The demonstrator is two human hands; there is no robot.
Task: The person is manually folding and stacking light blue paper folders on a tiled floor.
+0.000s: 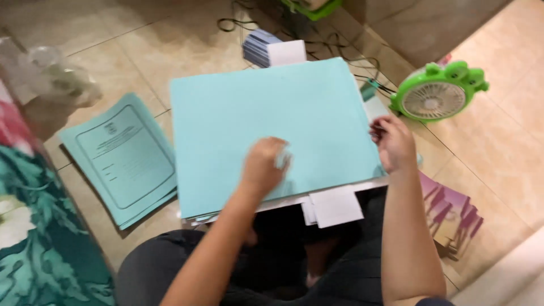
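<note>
Seated on a tiled floor [498, 164], with a large light-blue sheet [266, 124] spread flat over a stack of white papers [334, 207] that juts out beneath its near edge. Left hand [263, 167] pressed down on the sheet near its middle, fingers curled round something small and pale, too blurred to name; likely pinning the sheet so it cannot slide. Right hand [394, 144] at the sheet's right edge, fingers bent over the border as if steadying or squaring it; whether anything is pinched there cannot be told. Hands well apart, one mid-sheet, one at the margin.

Sheet matte, smooth, thin card or paper, rectangular with crisp corners. Left of the left hand, a fanned pile of printed blue covers [122, 158], same tint, framed with dark line borders. Beyond the hands, a block of small blue-edged cards [272, 48] and black cables [334, 42]. Just past the right hand, a green plastic fan [436, 93], round with a ribbed grille. Near the right forearm, a purple picture card [453, 218]. Far left, patterned green fabric [39, 238], soft and floral.
</note>
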